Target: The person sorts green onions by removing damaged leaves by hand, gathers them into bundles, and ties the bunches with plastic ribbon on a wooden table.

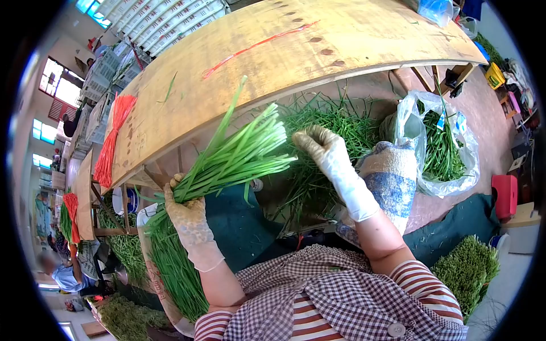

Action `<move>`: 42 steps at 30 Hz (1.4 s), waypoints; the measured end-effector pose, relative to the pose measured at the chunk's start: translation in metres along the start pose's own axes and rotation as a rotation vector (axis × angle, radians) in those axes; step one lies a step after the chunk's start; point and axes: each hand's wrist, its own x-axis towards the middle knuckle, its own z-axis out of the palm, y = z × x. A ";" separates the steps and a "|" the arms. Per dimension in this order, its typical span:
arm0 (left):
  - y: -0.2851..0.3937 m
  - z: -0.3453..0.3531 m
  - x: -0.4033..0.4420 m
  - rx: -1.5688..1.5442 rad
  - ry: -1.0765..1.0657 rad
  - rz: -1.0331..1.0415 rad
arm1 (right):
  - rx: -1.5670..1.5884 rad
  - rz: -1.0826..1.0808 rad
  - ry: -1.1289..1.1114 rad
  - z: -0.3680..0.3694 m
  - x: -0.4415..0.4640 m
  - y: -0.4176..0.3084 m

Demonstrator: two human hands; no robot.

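My left hand (187,219), in a stained pale glove, is closed around a bunch of garlic chives (233,156). Their pale ends fan out to the upper right, and one longer leaf sticks up above the rest. To the right of those ends is my right hand (324,149), gloved too, its thumb and fingers pressed together; whether a thin leaf is between them I cannot make out. A heap of loose green leaves (341,122) lies below and behind the right hand. More long chives (176,267) fill a white crate under my left forearm.
A wooden table (239,45) stands ahead, with a red tie strand (261,48) on top and a bundle of red ties (115,136) over its left edge. At right are a plastic bag (449,148) of greens and a red box (504,196). A person (68,275) sits far left.
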 end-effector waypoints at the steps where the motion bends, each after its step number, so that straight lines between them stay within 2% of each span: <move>1: -0.001 0.000 -0.001 -0.007 -0.034 -0.022 | 0.046 0.038 -0.024 -0.004 0.003 -0.008; 2: -0.003 0.001 -0.003 -0.013 -0.067 -0.046 | 0.202 0.188 -0.121 -0.002 0.004 -0.014; 5: -0.006 -0.001 -0.002 -0.046 -0.094 -0.091 | 0.393 0.265 -0.128 -0.001 0.000 -0.023; 6: -0.007 0.000 0.000 -0.063 -0.093 -0.095 | 0.353 0.265 -0.141 -0.001 0.003 -0.021; 9: -0.009 0.004 -0.001 -0.051 -0.003 -0.050 | 0.443 0.216 -0.130 0.000 -0.001 -0.023; 12: -0.011 0.001 -0.001 -0.083 -0.057 -0.050 | 0.328 0.062 0.022 0.008 -0.003 -0.018; 15: -0.012 -0.003 0.002 -0.133 -0.080 -0.060 | 0.207 0.075 0.090 0.010 -0.011 -0.023; 22: -0.014 -0.002 0.000 -0.086 -0.131 0.009 | 0.144 -0.050 -0.006 0.011 -0.007 -0.001; 28: -0.018 0.003 -0.004 -0.062 -0.091 -0.043 | -0.640 -0.476 -0.001 0.001 -0.008 -0.018; 31: -0.022 0.005 -0.005 -0.049 -0.124 -0.086 | -0.881 -0.473 0.001 0.001 -0.011 -0.027; 34: -0.021 -0.004 0.003 -0.051 -0.204 -0.175 | -0.826 -0.253 0.149 0.009 -0.002 -0.005; 36: -0.023 -0.002 0.003 -0.045 -0.246 -0.190 | -0.738 -0.396 -0.085 0.005 0.001 0.003; 38: -0.023 0.007 0.002 -0.013 -0.091 -0.164 | -0.532 -0.559 -0.244 0.000 0.000 0.005; 39: -0.023 0.010 0.001 0.003 -0.013 -0.151 | -0.386 -0.413 -0.264 0.001 -0.004 0.000; 41: -0.020 0.007 0.005 0.017 -0.029 -0.154 | -0.095 -0.125 -0.296 0.003 -0.008 -0.006; 42: -0.020 0.007 0.005 0.021 -0.037 -0.153 | -0.283 -0.353 -0.273 0.002 -0.007 -0.005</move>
